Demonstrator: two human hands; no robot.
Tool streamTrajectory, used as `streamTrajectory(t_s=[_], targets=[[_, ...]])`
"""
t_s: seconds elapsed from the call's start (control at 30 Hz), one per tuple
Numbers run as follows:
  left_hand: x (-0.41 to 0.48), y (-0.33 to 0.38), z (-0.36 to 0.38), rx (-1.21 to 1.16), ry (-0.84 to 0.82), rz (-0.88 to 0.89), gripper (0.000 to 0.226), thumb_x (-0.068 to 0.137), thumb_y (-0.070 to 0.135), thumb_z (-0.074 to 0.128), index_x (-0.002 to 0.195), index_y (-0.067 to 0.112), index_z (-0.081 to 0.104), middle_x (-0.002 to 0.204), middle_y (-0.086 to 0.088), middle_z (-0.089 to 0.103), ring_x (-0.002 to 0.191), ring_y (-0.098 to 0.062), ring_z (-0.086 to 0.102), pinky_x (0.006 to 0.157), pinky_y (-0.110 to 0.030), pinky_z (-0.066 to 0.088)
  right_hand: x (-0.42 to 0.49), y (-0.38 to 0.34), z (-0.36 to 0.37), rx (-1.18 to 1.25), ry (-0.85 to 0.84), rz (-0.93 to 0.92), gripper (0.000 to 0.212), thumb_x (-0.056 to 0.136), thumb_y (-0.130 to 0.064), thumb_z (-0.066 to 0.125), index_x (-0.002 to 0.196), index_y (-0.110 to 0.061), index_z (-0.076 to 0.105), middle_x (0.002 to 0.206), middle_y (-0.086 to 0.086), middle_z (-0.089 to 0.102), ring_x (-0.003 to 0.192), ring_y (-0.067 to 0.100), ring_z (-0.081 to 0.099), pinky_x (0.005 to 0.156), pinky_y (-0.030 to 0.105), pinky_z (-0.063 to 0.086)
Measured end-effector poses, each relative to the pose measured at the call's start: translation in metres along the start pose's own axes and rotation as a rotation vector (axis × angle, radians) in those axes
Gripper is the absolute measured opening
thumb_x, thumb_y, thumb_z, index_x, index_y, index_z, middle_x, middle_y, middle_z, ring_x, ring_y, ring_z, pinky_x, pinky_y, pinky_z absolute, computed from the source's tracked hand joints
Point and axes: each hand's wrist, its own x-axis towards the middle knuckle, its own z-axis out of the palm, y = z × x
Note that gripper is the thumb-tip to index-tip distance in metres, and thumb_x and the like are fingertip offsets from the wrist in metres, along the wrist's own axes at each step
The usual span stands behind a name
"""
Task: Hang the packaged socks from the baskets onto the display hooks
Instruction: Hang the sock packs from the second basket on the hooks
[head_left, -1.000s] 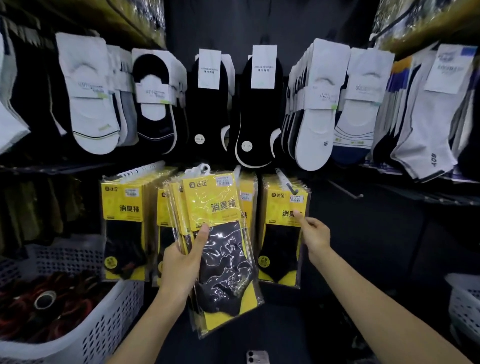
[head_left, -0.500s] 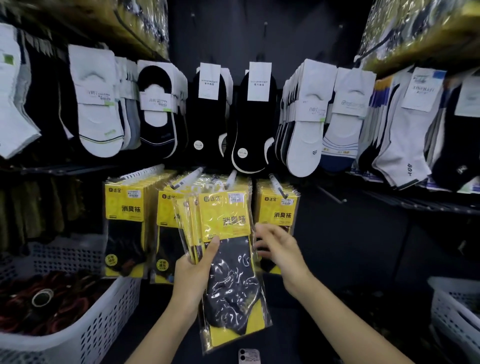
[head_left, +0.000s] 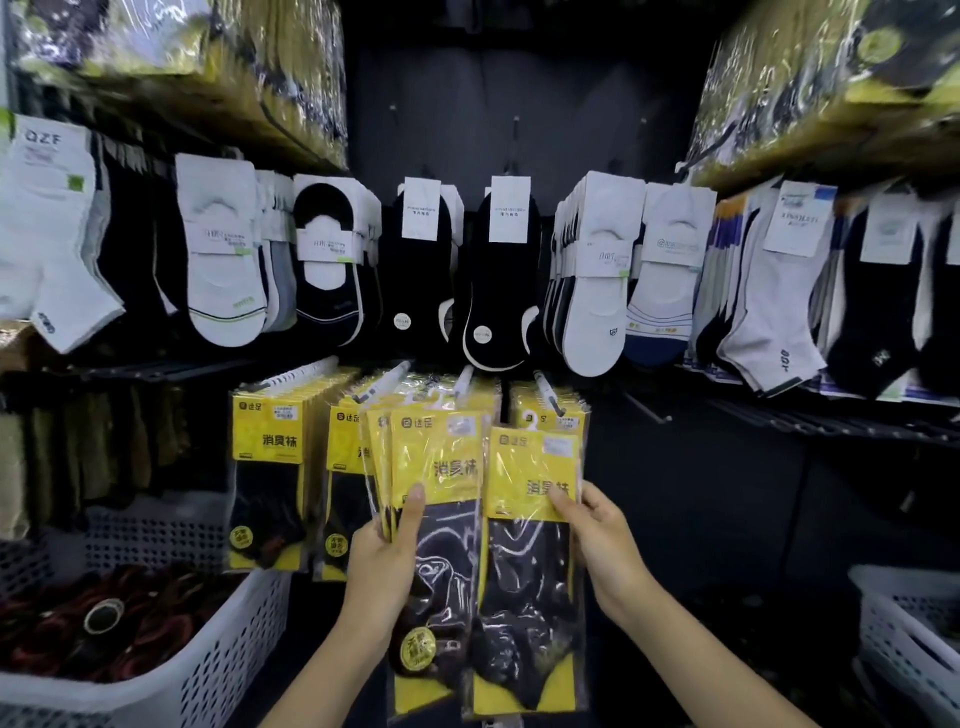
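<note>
My left hand (head_left: 382, 566) grips a fanned stack of yellow-and-black sock packs (head_left: 436, 499) from the left side, thumb on the front pack. My right hand (head_left: 602, 540) holds a single sock pack (head_left: 530, 571) by its right edge, just right of the stack and partly overlapping it. This pack's small white hanger hook points up below a display hook (head_left: 548, 392) of the lower row. Several same-type packs hang on the lower hooks, such as the left bunch (head_left: 270, 457) and a bunch (head_left: 545, 410) behind the single pack.
A white perforated basket (head_left: 208, 670) with dark red-black items stands at lower left. Another white basket (head_left: 904, 623) sits at lower right. White and black socks hang on the upper row (head_left: 498, 270). Bare hooks jut out at right (head_left: 644, 410). Wrapped stock lies on the top shelves.
My right hand left the hanging packs, came to the stack and pulled one pack off it to the right. The view tilted and moved closer.
</note>
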Motion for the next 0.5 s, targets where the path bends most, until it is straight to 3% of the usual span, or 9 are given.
streamTrajectory(t_s=[0.07,0.23,0.4,0.5], targets=[[0.004,0.002,-0.001,-0.009,0.021,0.020,0.056,0.069,0.068,0.049,0.061,0.018,0.027,0.039,0.010,0.017,0.046,-0.010,0.026,0.053,-0.023,0.029,0.006,0.006,-0.014,-0.009,0.106,0.010,0.015,0.095,-0.020,0.056,0.104,-0.013,0.066,0.103,0.009,0.073,0.094,0.024,0.070,0.091,0.045,0.053],[0.015,0.007,0.001,0.000,0.041,0.051,0.054,0.076,0.063,0.050,0.060,0.019,0.024,0.033,0.010,0.018,0.031,-0.007,0.023,0.042,-0.017,0.027,0.028,0.005,-0.039,-0.066,0.271,-0.014,0.012,0.097,-0.017,0.052,0.095,-0.014,0.064,0.105,0.011,0.069,0.103,0.030,0.065,0.098,0.052,0.047],[0.022,0.007,0.008,0.020,0.011,0.059,0.054,0.076,0.062,0.050,0.057,0.019,0.024,0.033,0.011,0.017,0.029,-0.006,0.020,0.036,-0.013,0.025,0.052,-0.006,-0.040,-0.147,0.170,-0.127,0.009,0.096,-0.014,0.053,0.097,-0.017,0.062,0.109,0.009,0.069,0.104,0.023,0.066,0.097,0.044,0.050],[0.024,0.004,0.012,0.037,0.004,0.051,0.053,0.075,0.064,0.049,0.057,0.019,0.027,0.034,0.010,0.018,0.030,-0.006,0.023,0.042,-0.017,0.028,0.065,-0.003,-0.038,-0.148,0.114,-0.143,0.009,0.097,-0.013,0.052,0.098,-0.016,0.061,0.113,0.012,0.068,0.107,0.024,0.064,0.098,0.043,0.049]])
